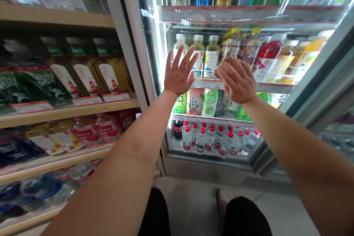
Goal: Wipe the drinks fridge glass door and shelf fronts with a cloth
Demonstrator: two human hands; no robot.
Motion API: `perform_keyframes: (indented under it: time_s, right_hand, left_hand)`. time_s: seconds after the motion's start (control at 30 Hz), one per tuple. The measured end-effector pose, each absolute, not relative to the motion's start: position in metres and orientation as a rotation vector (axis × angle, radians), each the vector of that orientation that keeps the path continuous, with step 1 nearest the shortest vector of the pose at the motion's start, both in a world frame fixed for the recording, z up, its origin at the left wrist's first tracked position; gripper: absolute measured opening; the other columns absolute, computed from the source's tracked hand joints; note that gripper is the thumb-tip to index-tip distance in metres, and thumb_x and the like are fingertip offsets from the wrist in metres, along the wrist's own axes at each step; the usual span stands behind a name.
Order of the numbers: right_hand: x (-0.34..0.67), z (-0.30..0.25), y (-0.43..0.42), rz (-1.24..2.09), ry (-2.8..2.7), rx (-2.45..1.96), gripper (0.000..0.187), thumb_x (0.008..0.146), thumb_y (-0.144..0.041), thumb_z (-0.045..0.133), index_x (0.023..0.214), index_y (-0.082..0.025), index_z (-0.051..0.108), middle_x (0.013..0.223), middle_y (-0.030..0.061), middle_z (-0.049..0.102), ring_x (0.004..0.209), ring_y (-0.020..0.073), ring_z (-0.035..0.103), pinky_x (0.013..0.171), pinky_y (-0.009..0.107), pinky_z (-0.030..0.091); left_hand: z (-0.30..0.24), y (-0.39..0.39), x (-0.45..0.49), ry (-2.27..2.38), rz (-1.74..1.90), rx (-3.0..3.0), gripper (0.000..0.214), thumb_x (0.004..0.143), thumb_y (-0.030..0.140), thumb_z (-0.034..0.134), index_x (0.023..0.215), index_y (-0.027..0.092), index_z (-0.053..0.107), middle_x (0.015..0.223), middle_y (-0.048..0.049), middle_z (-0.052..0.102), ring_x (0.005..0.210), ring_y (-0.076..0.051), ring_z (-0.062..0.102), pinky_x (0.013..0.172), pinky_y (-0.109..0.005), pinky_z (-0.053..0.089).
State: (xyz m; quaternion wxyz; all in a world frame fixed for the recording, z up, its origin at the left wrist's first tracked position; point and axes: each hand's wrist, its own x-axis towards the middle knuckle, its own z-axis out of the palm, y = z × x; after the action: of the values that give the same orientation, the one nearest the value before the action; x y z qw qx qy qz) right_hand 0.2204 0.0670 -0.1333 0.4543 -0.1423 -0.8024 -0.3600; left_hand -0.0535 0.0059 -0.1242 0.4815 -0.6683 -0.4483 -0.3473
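My left hand (179,73) is raised with its fingers spread, in front of the white-capped green drink bottles (197,54) on the middle cooler shelf (273,87). It holds nothing. My right hand (237,79) is beside it, fingers bent forward and together, reaching to a yellow-capped tea bottle (231,46) on the same shelf. Whether those fingers grip the bottle is hidden by the back of the hand.
The cooler door (318,92) stands open to the right. Red-capped water bottles (218,138) fill the bottom cooler shelf. Wooden shelves (66,112) of bottled drinks stand on the left. My knees and a shoe (221,201) are over the grey floor.
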Motion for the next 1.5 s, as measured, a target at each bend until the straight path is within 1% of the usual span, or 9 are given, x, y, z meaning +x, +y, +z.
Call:
perform_keyframes:
  time_s: [0.1, 0.17, 0.3, 0.5, 0.7, 0.83, 1.0, 1.27, 1.5]
  right_hand:
    - [0.220, -0.134, 0.066, -0.873, -2.010, -0.351, 0.051, 0.103, -0.034, 0.036, 0.154, -0.032, 0.043, 0.153, 0.0010, 0.052, 0.151, 0.0274, 0.033, 0.124, 0.053, 0.028]
    - [0.220, -0.135, 0.066, -0.922, -1.971, -0.341, 0.052, 0.103, -0.032, 0.037, 0.154, -0.031, 0.043, 0.153, 0.0017, 0.052, 0.151, 0.0273, 0.034, 0.123, 0.053, 0.030]
    - [0.219, -0.136, 0.067, -0.995, -1.953, -0.360, 0.054, 0.101, -0.032, 0.039, 0.155, -0.030, 0.042, 0.156, 0.0014, 0.049, 0.151, 0.0273, 0.034, 0.122, 0.053, 0.031]
    - [0.221, -0.137, 0.069, -0.956, -1.955, -0.337, 0.054, 0.101, -0.032, 0.042, 0.156, -0.031, 0.040, 0.156, 0.0013, 0.048, 0.152, 0.0277, 0.031, 0.123, 0.054, 0.029]
    - [0.221, -0.137, 0.072, -0.946, -2.242, -0.143, 0.057, 0.103, -0.033, 0.048, 0.156, -0.043, 0.032, 0.157, -0.0062, 0.047, 0.152, 0.0225, 0.033, 0.124, 0.051, 0.032]
    - [0.220, -0.140, 0.072, -0.950, -2.158, -0.182, 0.058, 0.103, -0.030, 0.046, 0.158, -0.039, 0.030, 0.156, -0.0037, 0.048, 0.151, 0.0221, 0.034, 0.124, 0.050, 0.031]
    - [0.218, -0.143, 0.070, -0.913, -1.951, -0.386, 0.054, 0.102, -0.032, 0.040, 0.156, -0.033, 0.039, 0.157, 0.0005, 0.047, 0.151, 0.0263, 0.034, 0.124, 0.053, 0.029]
    - [0.217, -0.144, 0.069, -0.979, -1.887, -0.345, 0.055, 0.103, -0.032, 0.039, 0.157, -0.031, 0.037, 0.156, 0.0019, 0.049, 0.150, 0.0271, 0.036, 0.122, 0.052, 0.032]
    - [0.220, -0.143, 0.070, -0.974, -2.020, -0.190, 0.059, 0.103, -0.029, 0.047, 0.159, -0.036, 0.030, 0.155, -0.0005, 0.050, 0.150, 0.0278, 0.037, 0.123, 0.052, 0.030]
  left_hand:
    - [-0.125, 0.006, -0.054, -1.090, -0.848, -1.601, 0.072, 0.092, 0.031, 0.040, 0.161, 0.034, 0.019, 0.165, 0.0093, 0.026, 0.156, -0.016, -0.005, 0.130, -0.058, 0.004]
    - [-0.124, 0.006, -0.054, -1.088, -0.850, -1.607, 0.072, 0.093, 0.032, 0.039, 0.161, 0.034, 0.018, 0.165, 0.0092, 0.027, 0.156, -0.017, -0.004, 0.130, -0.058, 0.004]
    - [-0.124, 0.005, -0.053, -1.087, -0.852, -1.635, 0.062, 0.097, 0.031, 0.036, 0.159, 0.027, 0.032, 0.166, 0.0015, 0.028, 0.156, -0.020, -0.003, 0.129, -0.050, -0.007]
    - [-0.123, 0.004, -0.053, -1.113, -0.882, -1.694, 0.059, 0.101, 0.037, 0.038, 0.158, 0.026, 0.033, 0.166, 0.0032, 0.025, 0.157, -0.020, -0.003, 0.129, -0.051, -0.009]
    - [-0.123, 0.003, -0.051, -1.105, -0.899, -1.683, 0.057, 0.102, 0.040, 0.034, 0.158, 0.026, 0.036, 0.164, -0.0011, 0.032, 0.157, -0.023, 0.003, 0.129, -0.051, -0.006]
    - [-0.122, 0.003, -0.052, -1.087, -0.885, -1.654, 0.056, 0.104, 0.043, 0.032, 0.158, 0.029, 0.036, 0.164, -0.0003, 0.033, 0.157, -0.021, 0.003, 0.129, -0.048, -0.006]
    - [-0.123, 0.005, -0.053, -1.073, -0.884, -1.654, 0.058, 0.101, 0.038, 0.035, 0.158, 0.027, 0.035, 0.164, -0.0008, 0.032, 0.157, -0.022, 0.003, 0.129, -0.050, -0.006]
    - [-0.124, 0.005, -0.053, -1.086, -0.871, -1.635, 0.060, 0.099, 0.035, 0.039, 0.158, 0.031, 0.032, 0.165, 0.0024, 0.030, 0.157, -0.021, 0.002, 0.129, -0.050, -0.006]
    - [-0.123, 0.004, -0.052, -1.096, -0.863, -1.660, 0.060, 0.099, 0.036, 0.034, 0.158, 0.025, 0.034, 0.165, -0.0004, 0.030, 0.157, -0.023, 0.002, 0.129, -0.052, -0.006]
